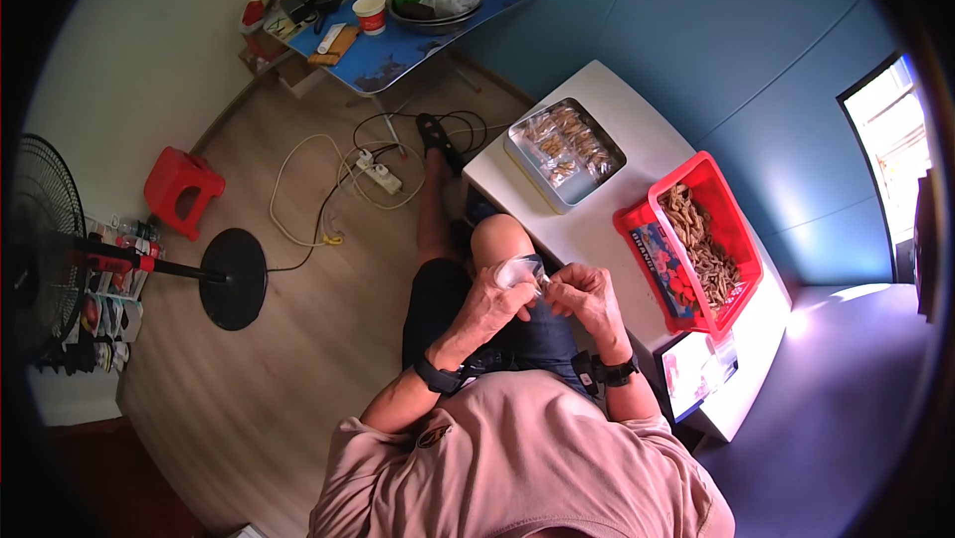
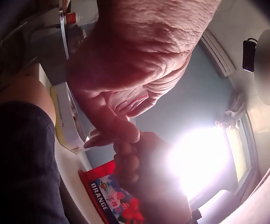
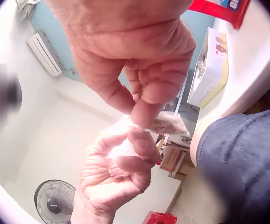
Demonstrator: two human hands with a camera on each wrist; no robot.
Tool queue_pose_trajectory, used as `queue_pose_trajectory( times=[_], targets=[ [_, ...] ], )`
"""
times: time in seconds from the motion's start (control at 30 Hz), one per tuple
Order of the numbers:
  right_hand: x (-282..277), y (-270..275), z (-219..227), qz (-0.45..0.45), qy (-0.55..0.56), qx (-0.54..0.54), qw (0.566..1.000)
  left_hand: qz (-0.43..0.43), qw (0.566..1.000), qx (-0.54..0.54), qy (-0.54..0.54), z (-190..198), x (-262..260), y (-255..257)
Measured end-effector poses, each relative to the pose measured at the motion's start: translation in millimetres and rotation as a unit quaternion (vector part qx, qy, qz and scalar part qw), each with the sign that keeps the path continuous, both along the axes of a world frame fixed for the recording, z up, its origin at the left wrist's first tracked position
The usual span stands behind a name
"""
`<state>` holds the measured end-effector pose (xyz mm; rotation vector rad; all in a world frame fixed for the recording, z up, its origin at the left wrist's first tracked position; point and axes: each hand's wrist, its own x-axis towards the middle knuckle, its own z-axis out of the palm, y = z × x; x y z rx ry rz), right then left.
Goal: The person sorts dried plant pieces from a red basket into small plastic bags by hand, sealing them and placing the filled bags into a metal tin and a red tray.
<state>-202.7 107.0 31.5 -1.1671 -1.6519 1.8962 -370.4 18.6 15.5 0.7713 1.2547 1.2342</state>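
Note:
Over the lap, both hands meet at a small clear plastic bag [image 3: 172, 124] with something brownish inside. My left hand [image 1: 494, 301] pinches the bag between thumb and fingers, and pale, ridged plastic [image 3: 118, 167] lies in its palm. From the other side my right hand [image 1: 589, 301] pinches the bag's edge, its fingertips close against the left ones. On the white table, a red basket [image 1: 754, 258] holds many brown, finger-like dried pieces [image 1: 699, 245]. Beside it, a rectangular tin [image 1: 562, 202] contains several filled clear packets [image 1: 569, 140].
A blue folding table [image 1: 393, 66] with bowls, a paper cup [image 1: 369, 13] and bags stands at the back. A power strip [image 1: 379, 172] and cables lie on the floor. To the left are a red stool [image 1: 184, 190] and a standing fan [image 1: 234, 279].

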Motion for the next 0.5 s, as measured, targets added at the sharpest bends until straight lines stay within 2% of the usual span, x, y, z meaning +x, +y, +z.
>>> queue_pose_trajectory(
  times=[0.1, 0.17, 0.33, 0.5],
  targets=[
    [1, -1, -7, -0.039, 0.038, 0.010, 0.998, 0.032, 0.998, 0.020, -0.046, -21, 2, 0],
    [1, -2, -11, -0.052, 0.040, 0.023, 0.998, 0.073, 0.992, 0.024, -0.101, -21, 7, 1],
    [-1, -7, -24, -0.070, 0.063, 0.034, 0.995, 0.039, 0.995, 0.018, -0.087, -11, 12, 6],
    [-4, -12, -23, -0.040, 0.053, 0.043, 0.997, 0.014, 0.999, 0.012, -0.048, -8, 10, 9]
  ],
)
